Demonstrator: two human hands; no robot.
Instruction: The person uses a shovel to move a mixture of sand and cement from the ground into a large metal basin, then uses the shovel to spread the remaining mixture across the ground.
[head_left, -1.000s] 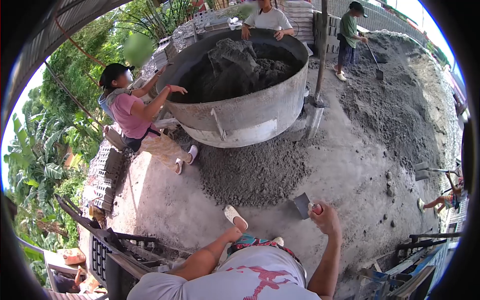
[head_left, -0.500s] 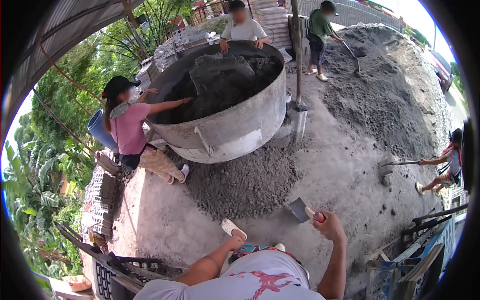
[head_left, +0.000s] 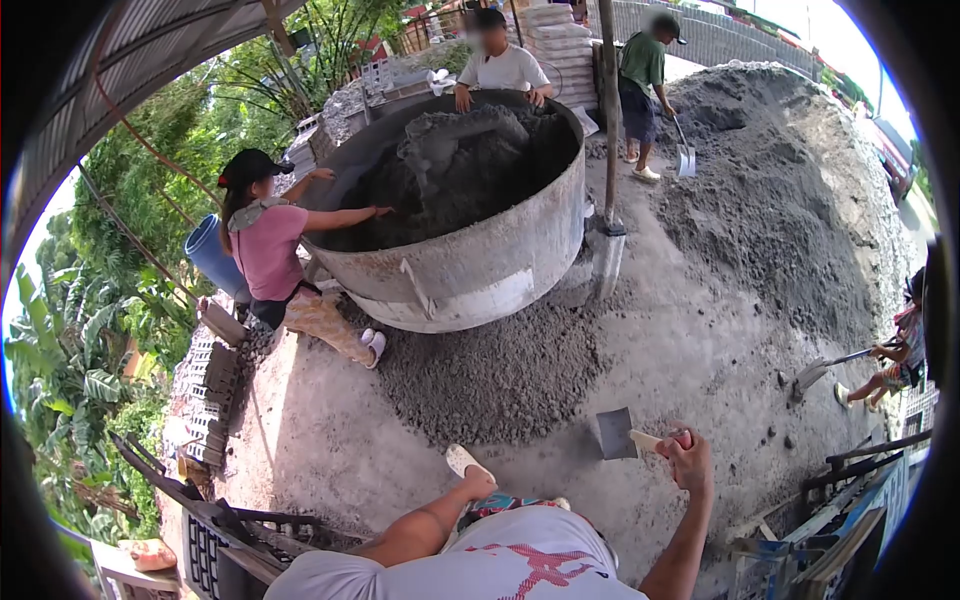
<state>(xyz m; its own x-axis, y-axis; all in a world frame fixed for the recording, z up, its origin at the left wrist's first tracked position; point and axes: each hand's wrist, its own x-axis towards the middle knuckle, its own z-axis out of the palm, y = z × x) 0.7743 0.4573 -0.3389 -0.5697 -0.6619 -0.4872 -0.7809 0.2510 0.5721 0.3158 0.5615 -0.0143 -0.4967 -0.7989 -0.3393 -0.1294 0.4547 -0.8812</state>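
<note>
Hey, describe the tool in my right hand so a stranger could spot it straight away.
Find the huge round metal tub, then the loose grey heap in front of it. Just this side of that heap, your right hand grips a trowel. Its broad, flat blade and short, pale-and-red handle set it apart from the long-handled shovels.

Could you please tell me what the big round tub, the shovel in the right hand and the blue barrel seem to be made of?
The tub: probably metal, matt and grey-smeared, given its thin rim and bar-like handle.
The shovel: its flat grey blade looks like dull metal, its pale shaft perhaps wood.
The blue barrel: likely plastic, from its smooth, even colour.
</note>
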